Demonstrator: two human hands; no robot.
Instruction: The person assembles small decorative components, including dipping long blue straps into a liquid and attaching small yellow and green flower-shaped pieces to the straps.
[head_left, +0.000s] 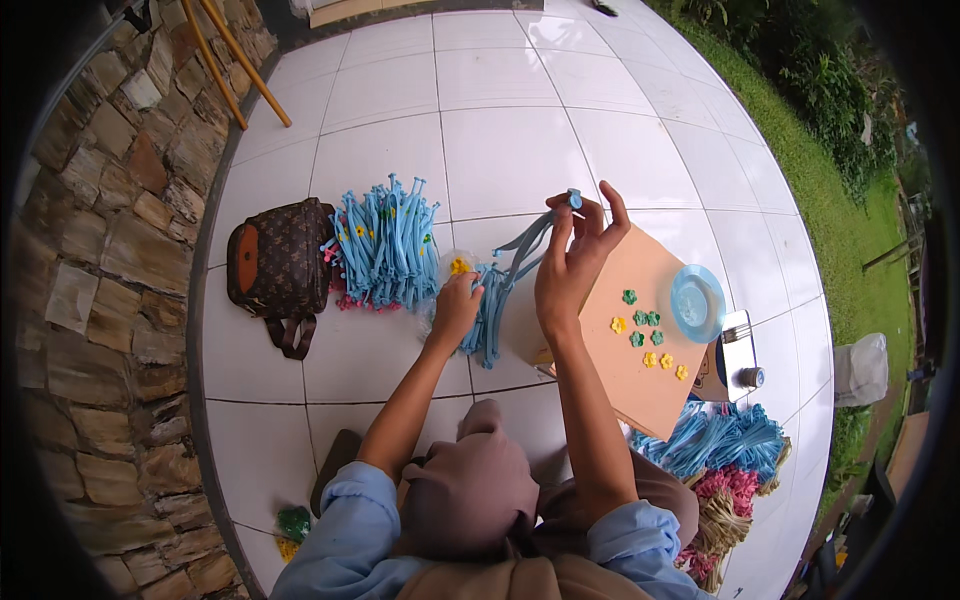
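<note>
My right hand (578, 265) is raised beside a peach-coloured board, with thumb and finger pinching the knobbed end of a light-blue strap (540, 232); its other fingers are spread. Strap lengths hang down and left from it. Lower and to the left, my left hand (457, 308) is closed, fingertips at a small heap of blue straps (488, 325); what it grips is hidden. Just behind it sits a clear plastic bag (459, 263) with yellow flower pieces inside. Several green flower pieces (637, 339) and yellow flower pieces (666, 361) lie on the board (630, 275).
A big stack of blue straps (385, 245) lies left, against a brown patterned backpack (275, 262). On the right are a blue bowl (697, 303), a white tray (738, 350) with a small jar (751, 377), and bundles of blue straps (715, 440) and pink straps (722, 492). A stone wall borders the left.
</note>
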